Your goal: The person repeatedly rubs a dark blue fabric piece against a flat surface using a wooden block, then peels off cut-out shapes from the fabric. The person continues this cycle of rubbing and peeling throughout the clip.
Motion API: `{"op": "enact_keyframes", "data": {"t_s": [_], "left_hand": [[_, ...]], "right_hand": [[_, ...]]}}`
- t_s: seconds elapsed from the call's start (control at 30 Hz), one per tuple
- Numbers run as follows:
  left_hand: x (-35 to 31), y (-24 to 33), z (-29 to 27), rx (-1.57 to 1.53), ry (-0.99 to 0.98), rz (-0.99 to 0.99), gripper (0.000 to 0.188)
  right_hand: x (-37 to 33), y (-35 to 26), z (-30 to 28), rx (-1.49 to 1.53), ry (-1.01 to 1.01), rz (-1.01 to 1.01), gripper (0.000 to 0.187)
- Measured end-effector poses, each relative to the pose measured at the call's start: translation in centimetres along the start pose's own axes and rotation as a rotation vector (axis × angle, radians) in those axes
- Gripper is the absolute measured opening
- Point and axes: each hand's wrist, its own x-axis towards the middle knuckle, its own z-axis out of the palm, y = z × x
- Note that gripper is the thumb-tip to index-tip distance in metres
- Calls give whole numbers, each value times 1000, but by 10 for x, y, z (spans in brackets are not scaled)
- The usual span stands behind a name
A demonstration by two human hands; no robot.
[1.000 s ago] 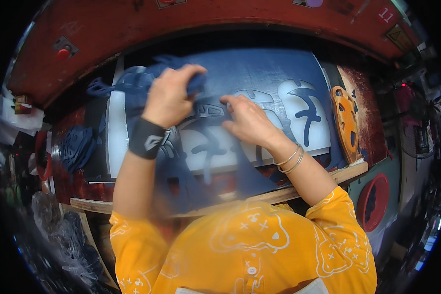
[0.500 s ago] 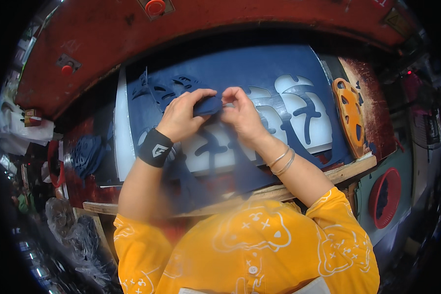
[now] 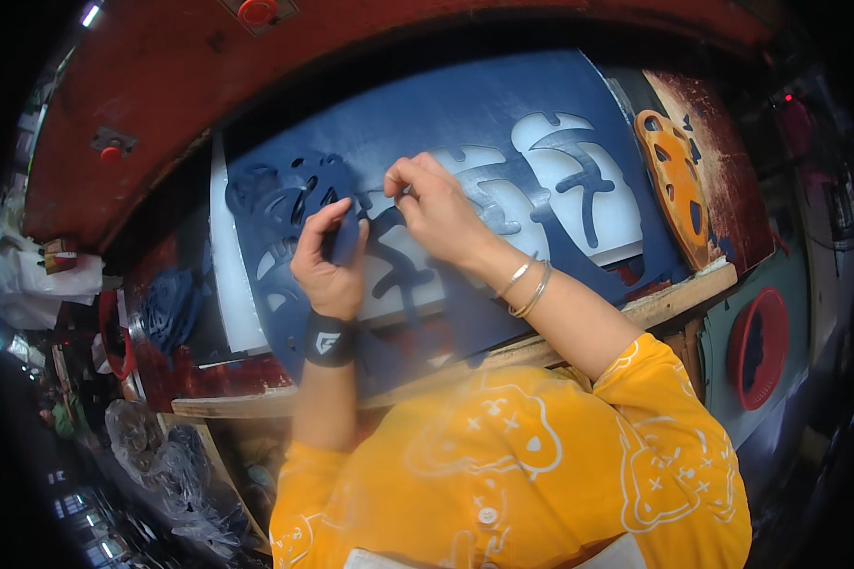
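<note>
Blue pc (image 3: 346, 245) is sitting just L of frame ctr, being pinched btw thumb & fingers of the L hand (image 3: 330, 284). From far L: dark blue heap (image 3: 169, 308) is lying mid-left; blue cutouts (image 3: 289, 190) are resting on the blue sheet (image 3: 427, 109), just above & L of the L hand. R hand (image 3: 438, 211) is hovering nr frame ctr, holding fingers curled, thumb nr index; can't tell if it's pinching anything. White gaps (image 3: 619, 213) are showing in the sheet, R of ctr. Orange plate (image 3: 681, 225) w/ holes is lying upper R; red basket (image 3: 777, 353) is holding dark stuff, lower R.
</note>
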Motion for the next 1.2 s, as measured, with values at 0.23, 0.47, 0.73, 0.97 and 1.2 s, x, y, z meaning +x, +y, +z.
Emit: {"op": "enact_keyframes", "data": {"t_s": [0.23, 0.47, 0.73, 0.97, 1.2], "left_hand": [[-12, 13, 0, -245, 165, -231, 33], [38, 14, 1, 341, -329, -72, 42], [56, 4, 1, 333, -527, -105, 44], [31, -13, 12, 102, -273, -111, 34], [43, -14, 31, 193, -61, -17, 35]], "right_hand": [[1, 5, 4, -38, 0, -14, 16], [2, 5, -5, 119, -41, 113, 16], [1, 2, -5, 22, 24, 92, 21], [-1, -13, -21, -236, -133, 323, 33], [11, -8, -7, 13, -88, 125, 40]]}}
